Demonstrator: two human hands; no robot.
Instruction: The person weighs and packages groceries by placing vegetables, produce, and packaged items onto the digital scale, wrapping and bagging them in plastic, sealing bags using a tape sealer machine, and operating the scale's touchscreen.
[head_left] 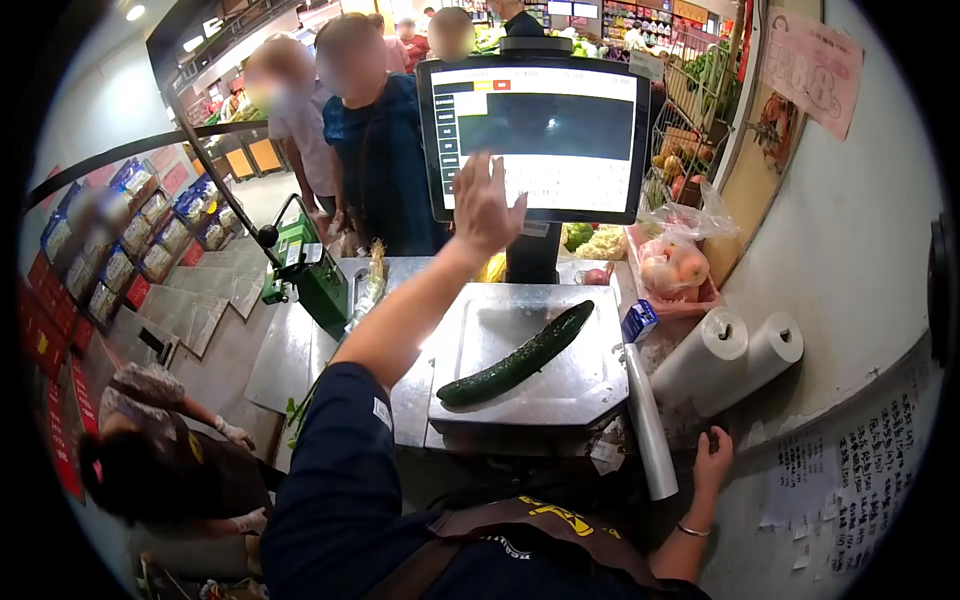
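Observation:
A long dark green cucumber [517, 356] lies diagonally on the metal plate of the weighing scale [470, 325]. Above the scale stands a lit touchscreen [590, 130]. My left hand [486, 208] is raised at the screen's lower left, fingers stretched out and holding nothing; whether a fingertip touches the glass I cannot tell. Low on the right, my right hand [712, 458] hangs near the rolls of plastic bags [705, 350], away from the scale. Its fingers are loosely curled and apart, with nothing visible in them.
Customers stand beyond the counter [300, 365]. A green device [308, 270] is at the counter's left. A bag of round fruit [675, 265] sits right of the screen, beside a small blue box [640, 320]. A gloved person [180, 450] is at lower left; a wall [860, 260] bounds the right.

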